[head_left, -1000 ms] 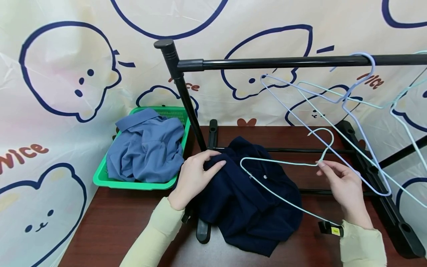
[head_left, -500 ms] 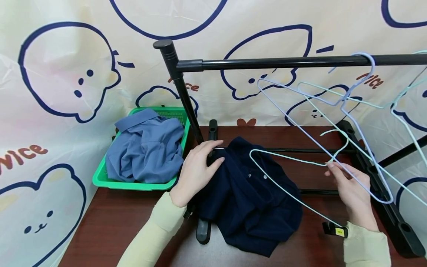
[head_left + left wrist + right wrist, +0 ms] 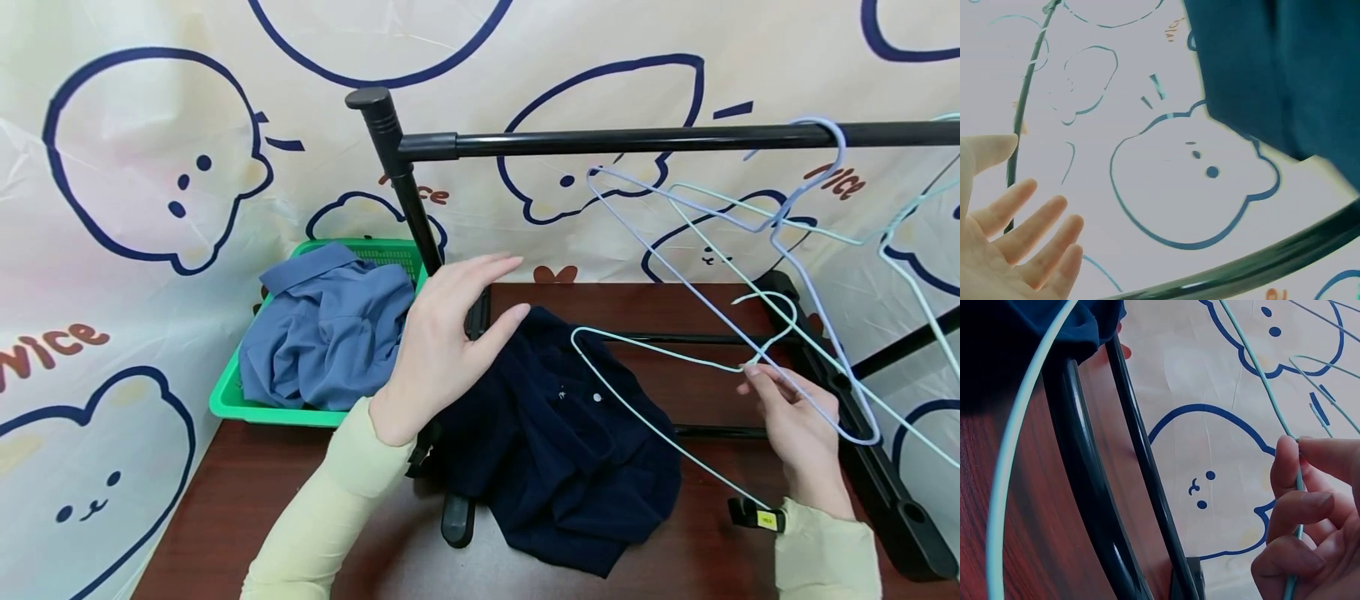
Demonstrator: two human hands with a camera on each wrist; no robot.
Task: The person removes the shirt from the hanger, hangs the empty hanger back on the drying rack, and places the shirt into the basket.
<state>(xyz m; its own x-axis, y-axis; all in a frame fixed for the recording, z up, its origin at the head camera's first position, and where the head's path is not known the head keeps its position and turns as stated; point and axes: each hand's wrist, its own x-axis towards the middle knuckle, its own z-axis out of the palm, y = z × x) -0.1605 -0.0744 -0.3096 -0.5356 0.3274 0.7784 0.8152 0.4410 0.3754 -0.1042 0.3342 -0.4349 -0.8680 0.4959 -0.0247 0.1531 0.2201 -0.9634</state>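
Observation:
A navy shirt (image 3: pixel 555 467) with small white buttons lies bunched on the table. My left hand (image 3: pixel 442 342) is raised over its upper left part, fingers straight and thumb spread, holding nothing. In the left wrist view that hand (image 3: pixel 1022 244) stands apart from the dark blue cloth (image 3: pixel 1260 75). Thumb and fingertips of my right hand (image 3: pixel 802 425) pinch a mint wire hanger (image 3: pixel 690 359) just below its hook. The hanger is tilted and overlaps the shirt in the head view. In the right wrist view the pinching fingers (image 3: pixel 1297 512) are close up, with the hanger's long wire (image 3: pixel 1002 487) at left.
A black rack's top bar (image 3: pixel 570 143) runs across the back. From it hang a lilac hanger (image 3: pixel 821 312) and a mint one (image 3: pixel 926 308), partly in front of my right hand. A green basket (image 3: pixel 281 417) with a blue shirt (image 3: pixel 330 325) stands at left.
My left hand has lifted off the navy shirt and risen, its fingers now straight. The right hand has shifted to the right with the mint hanger. The shirt stays where it was.

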